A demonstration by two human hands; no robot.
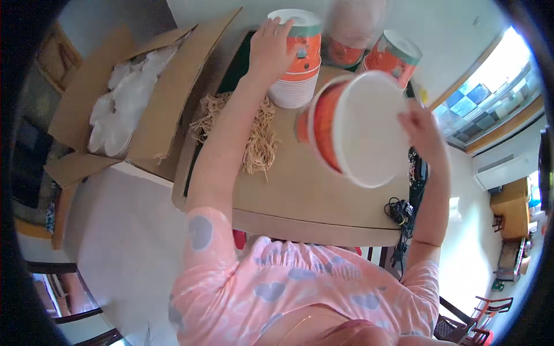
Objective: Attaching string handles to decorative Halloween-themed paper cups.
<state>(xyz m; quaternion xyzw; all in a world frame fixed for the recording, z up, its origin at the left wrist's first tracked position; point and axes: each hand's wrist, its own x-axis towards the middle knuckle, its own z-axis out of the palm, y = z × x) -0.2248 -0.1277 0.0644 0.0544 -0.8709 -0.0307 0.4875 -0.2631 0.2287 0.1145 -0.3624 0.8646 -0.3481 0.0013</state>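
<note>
My left hand [271, 49] is closed around the upper left side of a stack of nested paper tubs [303, 57]. The tubs stand upside down, orange and green, with white rims layered at the base. On the right, my right hand [424, 131] grips the rim of a single orange paper tub [327, 127], held tilted above the table. Its round white mouth faces me, and motion blurs it somewhat. Some of the right fingers are hidden behind the rim.
A pile of tan paper strings [259, 141] lies left on the table [311, 202]. Beyond it stands an open cardboard box [179, 98] with white plastic pieces [130, 98]. Another tub stack [392, 55] and a blurred plastic-wrapped stack [353, 29] stand behind. Black cables [399, 212] hang at the right edge.
</note>
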